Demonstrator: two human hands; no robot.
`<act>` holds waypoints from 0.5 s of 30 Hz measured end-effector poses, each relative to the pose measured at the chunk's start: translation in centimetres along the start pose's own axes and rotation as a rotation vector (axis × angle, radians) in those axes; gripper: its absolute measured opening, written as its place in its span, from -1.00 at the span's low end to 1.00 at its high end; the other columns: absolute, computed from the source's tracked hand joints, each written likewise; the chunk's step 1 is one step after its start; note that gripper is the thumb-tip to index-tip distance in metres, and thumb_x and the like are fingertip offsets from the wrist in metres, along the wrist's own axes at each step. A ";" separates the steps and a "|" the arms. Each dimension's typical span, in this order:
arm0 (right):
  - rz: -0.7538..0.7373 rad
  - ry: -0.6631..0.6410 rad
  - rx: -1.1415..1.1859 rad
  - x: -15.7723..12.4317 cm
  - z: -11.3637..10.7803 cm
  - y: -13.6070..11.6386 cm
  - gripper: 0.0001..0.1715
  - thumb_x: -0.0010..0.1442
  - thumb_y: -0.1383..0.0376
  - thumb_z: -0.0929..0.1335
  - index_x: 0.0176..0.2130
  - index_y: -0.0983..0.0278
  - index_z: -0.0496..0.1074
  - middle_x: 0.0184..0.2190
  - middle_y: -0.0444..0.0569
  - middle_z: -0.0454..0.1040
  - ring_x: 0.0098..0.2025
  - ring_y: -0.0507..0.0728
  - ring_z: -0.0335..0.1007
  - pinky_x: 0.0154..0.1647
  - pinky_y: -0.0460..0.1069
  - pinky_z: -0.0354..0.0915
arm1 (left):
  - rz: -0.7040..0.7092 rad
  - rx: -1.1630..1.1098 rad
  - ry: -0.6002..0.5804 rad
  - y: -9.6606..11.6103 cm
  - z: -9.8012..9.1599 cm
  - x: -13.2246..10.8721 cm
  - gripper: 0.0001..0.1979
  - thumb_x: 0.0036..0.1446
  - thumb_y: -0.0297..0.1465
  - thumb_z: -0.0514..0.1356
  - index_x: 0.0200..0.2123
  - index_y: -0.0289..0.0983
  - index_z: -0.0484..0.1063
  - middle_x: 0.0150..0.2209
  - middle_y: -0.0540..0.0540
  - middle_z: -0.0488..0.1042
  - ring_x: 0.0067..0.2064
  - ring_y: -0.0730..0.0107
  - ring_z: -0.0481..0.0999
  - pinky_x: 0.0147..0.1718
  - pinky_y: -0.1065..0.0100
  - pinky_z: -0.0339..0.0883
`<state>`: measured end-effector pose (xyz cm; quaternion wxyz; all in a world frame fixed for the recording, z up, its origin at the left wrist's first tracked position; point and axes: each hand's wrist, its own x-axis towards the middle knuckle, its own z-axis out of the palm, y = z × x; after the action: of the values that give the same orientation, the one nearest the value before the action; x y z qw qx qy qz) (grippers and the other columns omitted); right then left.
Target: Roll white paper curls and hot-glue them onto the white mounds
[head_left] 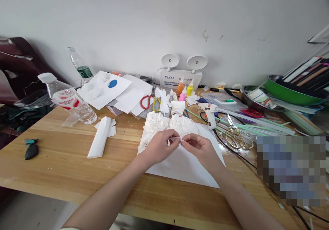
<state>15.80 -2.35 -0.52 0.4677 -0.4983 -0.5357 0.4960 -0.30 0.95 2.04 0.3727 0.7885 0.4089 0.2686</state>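
My left hand (159,145) and my right hand (199,147) meet over a white sheet of paper (185,165) on the wooden table (64,161). Both pinch a small white paper strip (177,139) between thumb and fingertips. Just behind my hands, white crumpled paper flowers (167,123) cover the far part of the sheet.
A folded white paper stack (100,136) lies at left, behind it a tipped plastic water bottle (68,99) and loose white sheets (108,87). Red scissors (147,100), small paint bottles (184,89), a white glue gun (210,115), gold scissors (236,134) and several straws (257,122) crowd the right.
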 end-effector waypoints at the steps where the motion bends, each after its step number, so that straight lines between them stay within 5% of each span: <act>1: -0.003 0.001 -0.014 0.0 0.0 0.0 -0.82 0.00 0.19 0.36 -0.43 0.26 0.40 -0.43 -0.08 0.39 -0.37 0.05 0.29 -0.30 -0.02 0.26 | 0.003 -0.001 -0.001 0.1 -0.1 0.0 -0.84 0.09 -0.38 0.01 -0.43 -0.28 0.35 -0.45 0.00 0.41 -0.42 0.47 0.34 -0.45 0.44 0.19; 15: -0.062 0.099 -0.182 -0.2 0.3 -0.4 -0.82 0.01 0.17 0.36 -0.41 0.24 0.42 -0.43 -0.08 0.42 -0.39 0.06 0.28 -0.34 -0.03 0.23 | 0.006 0.021 -0.005 0.3 -0.1 -0.1 -0.81 0.09 -0.42 0.01 -0.36 -0.28 0.42 -0.42 -0.02 0.47 -0.40 0.46 0.37 -0.45 0.46 0.21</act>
<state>15.48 -2.55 -0.14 0.4616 -0.5456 -0.5700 0.4053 -0.29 0.77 2.30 0.3648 0.7942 0.4084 0.2632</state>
